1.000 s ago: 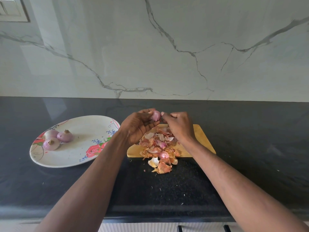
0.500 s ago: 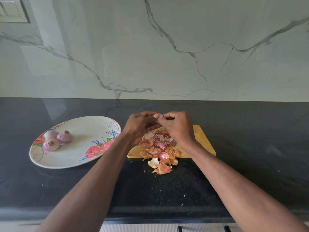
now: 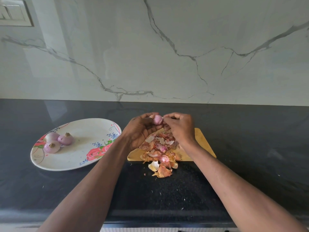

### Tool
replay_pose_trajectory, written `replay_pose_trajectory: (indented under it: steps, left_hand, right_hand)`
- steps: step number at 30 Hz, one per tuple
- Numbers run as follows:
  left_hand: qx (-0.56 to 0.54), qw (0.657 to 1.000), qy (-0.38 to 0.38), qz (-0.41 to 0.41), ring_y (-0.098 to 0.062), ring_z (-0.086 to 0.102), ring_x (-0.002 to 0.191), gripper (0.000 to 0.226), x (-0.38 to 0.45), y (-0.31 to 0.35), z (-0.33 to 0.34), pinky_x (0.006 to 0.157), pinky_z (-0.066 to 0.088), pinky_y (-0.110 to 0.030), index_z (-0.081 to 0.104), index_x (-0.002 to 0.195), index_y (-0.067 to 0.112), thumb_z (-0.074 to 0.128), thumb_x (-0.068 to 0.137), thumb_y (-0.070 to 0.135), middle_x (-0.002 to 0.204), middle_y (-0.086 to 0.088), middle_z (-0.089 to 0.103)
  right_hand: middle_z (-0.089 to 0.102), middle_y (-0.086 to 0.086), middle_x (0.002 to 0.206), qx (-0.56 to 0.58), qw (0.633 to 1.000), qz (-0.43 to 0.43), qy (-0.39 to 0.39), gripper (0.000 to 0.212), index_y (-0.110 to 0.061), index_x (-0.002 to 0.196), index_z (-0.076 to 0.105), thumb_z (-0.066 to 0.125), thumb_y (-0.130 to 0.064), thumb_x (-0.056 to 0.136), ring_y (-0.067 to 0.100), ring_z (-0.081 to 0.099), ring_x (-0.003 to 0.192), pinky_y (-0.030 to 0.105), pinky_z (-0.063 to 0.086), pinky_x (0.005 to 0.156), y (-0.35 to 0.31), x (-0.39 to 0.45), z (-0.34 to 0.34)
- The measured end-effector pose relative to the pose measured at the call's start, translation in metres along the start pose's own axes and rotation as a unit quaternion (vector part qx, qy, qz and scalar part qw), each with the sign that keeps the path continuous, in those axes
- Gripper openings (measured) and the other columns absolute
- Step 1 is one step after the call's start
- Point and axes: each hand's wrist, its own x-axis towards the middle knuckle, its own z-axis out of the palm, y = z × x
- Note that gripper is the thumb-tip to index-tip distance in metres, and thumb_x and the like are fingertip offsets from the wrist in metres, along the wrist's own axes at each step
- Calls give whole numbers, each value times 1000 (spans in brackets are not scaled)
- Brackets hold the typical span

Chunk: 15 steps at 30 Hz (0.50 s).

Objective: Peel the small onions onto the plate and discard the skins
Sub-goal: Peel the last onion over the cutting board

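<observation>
At the near edge of the black countertop (image 3: pixel 50 190), both forearms enter from below and converge toward the middle. A little in from that edge, loose skins (image 3: pixel 161 169) lie on the bare stone, touching the near edge of a wooden cutting board (image 3: pixel 204 144). The main pile of onion skins (image 3: pixel 159 148) covers the near-left part of the board and spills over its near edge. Above the far-left corner of the board, the left hand (image 3: pixel 139 130) holds 1 small onion (image 3: pixel 158 119), fingers and thumb curled round it, palm facing right. The right hand (image 3: pixel 179 126) meets it from the right, fingertips pinched at the onion's right side; what they pinch is too small to tell. Left of the board and apart from it, a floral oval plate (image 3: pixel 93 131) rests on the countertop, carrying 3 peeled onions (image 3: pixel 58 142) clustered together near its left rim. Beyond the countertop's far edge rises a veined marble wall (image 3: pixel 167 56), with a switch panel (image 3: pixel 14 13) at its upper left corner.
</observation>
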Motion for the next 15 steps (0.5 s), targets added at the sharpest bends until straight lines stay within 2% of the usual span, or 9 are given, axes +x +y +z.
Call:
replay_pose_trajectory:
  steps: [3,7,9,11,13,14,15]
  left_hand:
    - [-17,1000,-15,-10,-28,71,87,23,-1,1,0,79,62,-31,62,112,-5,45,97,-7,102,-24,69]
    - [-37,999,-3,-3,-27,71,86,21,1,1,-2,75,62,-30,64,108,-4,60,87,0,100,-22,68]
    - [-42,999,8,2,-30,70,94,14,4,-1,-5,75,61,-31,66,105,-2,55,95,-3,101,-21,67]
    - [-37,999,20,11,-32,68,100,14,6,-1,-7,78,62,-33,66,105,0,53,98,-2,102,-20,68]
    - [-21,999,31,13,-30,70,96,15,6,0,-8,81,63,-36,67,107,3,55,97,0,104,-19,71]
    - [-13,999,31,14,-29,70,94,16,7,0,-9,82,62,-36,67,108,5,55,98,0,105,-18,71]
    - [-9,999,32,16,-28,71,92,18,7,0,-10,84,62,-36,67,109,5,54,98,-1,106,-18,72]
  right_hand:
    - [70,5,62,86,995,54,1,10,-5,79,76,70,-3,88,12,61,50,23,51,52,0,2,0]
    - [68,9,66,171,980,99,8,7,1,84,73,68,0,89,15,61,52,26,53,53,-1,5,-2]
    - [69,8,69,126,987,101,18,7,-1,87,71,65,-1,90,15,62,52,29,53,53,3,5,-2]
    - [69,4,67,-27,998,55,29,16,-6,79,72,63,-8,92,13,61,52,31,50,52,10,5,0]
    - [62,-3,56,-147,988,-14,37,31,-8,65,68,65,-20,93,13,55,49,28,42,50,14,5,3]
    - [59,-5,53,-159,986,-41,37,36,-8,62,67,67,-25,94,11,53,48,26,40,50,14,5,3]
    - [62,-7,58,-142,987,-63,29,31,-10,67,72,69,-29,93,8,56,52,25,44,52,12,5,3]
